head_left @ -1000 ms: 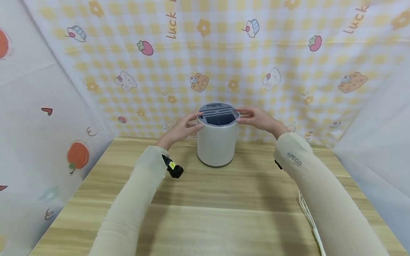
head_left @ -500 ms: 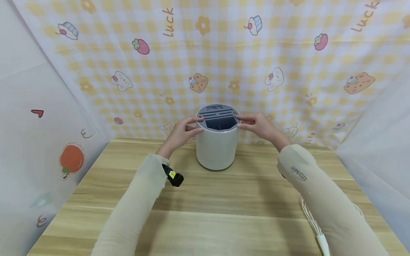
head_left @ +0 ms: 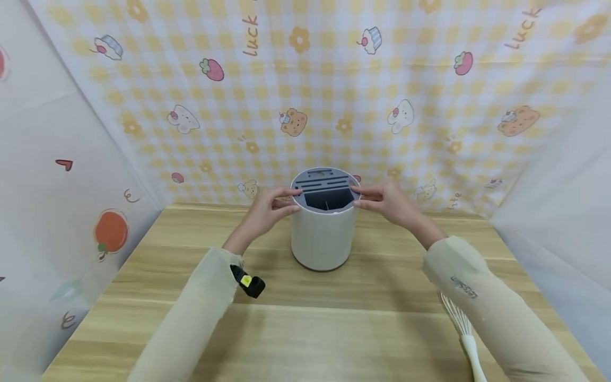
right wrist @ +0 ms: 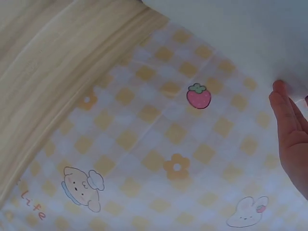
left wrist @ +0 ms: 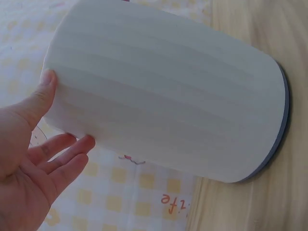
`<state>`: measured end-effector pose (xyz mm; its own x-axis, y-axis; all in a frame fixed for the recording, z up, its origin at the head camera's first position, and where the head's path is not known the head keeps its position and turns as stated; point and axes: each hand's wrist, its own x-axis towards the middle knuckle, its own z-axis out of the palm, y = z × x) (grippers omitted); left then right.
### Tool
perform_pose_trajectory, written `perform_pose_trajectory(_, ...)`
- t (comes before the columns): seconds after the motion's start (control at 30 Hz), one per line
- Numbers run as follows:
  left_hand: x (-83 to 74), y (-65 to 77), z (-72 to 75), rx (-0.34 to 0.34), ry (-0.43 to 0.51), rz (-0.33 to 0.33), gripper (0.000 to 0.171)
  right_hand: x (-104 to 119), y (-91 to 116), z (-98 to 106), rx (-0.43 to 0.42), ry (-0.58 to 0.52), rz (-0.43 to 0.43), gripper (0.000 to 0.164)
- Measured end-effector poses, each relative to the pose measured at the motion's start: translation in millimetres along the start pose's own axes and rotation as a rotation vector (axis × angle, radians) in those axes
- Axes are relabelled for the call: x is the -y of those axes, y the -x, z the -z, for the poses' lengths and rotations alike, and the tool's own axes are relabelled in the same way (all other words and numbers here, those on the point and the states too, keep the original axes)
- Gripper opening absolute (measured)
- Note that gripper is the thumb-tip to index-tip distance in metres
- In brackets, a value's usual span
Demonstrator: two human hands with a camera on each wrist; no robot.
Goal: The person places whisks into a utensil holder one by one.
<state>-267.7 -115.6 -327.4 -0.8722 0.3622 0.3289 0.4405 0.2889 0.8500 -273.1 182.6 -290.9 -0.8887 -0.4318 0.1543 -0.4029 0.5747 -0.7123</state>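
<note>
A white cylindrical utensil holder (head_left: 322,239) stands upright on the wooden table, with a grey slotted top (head_left: 329,185) and a large dark opening at its front. My left hand (head_left: 268,212) holds its upper rim from the left, thumb at the front and index finger over the edge. In the left wrist view, the thumb and fingertips touch the holder's white wall (left wrist: 168,91). On the opposite side, my right hand (head_left: 389,204) grips the rim with thumb and fingers. The right wrist view shows part of that hand (right wrist: 293,139) against the wall, its other fingers cut off.
A whisk (head_left: 465,329) with a white handle lies on the table (head_left: 305,339) at the right, partly beneath my right forearm. Behind the holder hangs a yellow checked cloth (head_left: 324,95). White printed sheets (head_left: 95,159) border the sides.
The utensil holder has slid toward me, away from the back cloth, with both hands still at its rim. More of the whisk shows beside my right sleeve.
</note>
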Motion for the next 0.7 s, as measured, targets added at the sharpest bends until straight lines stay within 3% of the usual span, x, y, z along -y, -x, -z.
perform_pose_trajectory(0.23,-22.3,31.1,-4.8,0.017,0.018,0.035,0.035,15.9,31.8,-10.1,-0.018,0.012,0.028,0.041)
perform_pose_trajectory(0.7,-41.0,73.0,-6.5,0.086,0.035,0.057,0.035,45.7,91.5,-29.7,-0.104,0.098,0.048,0.041)
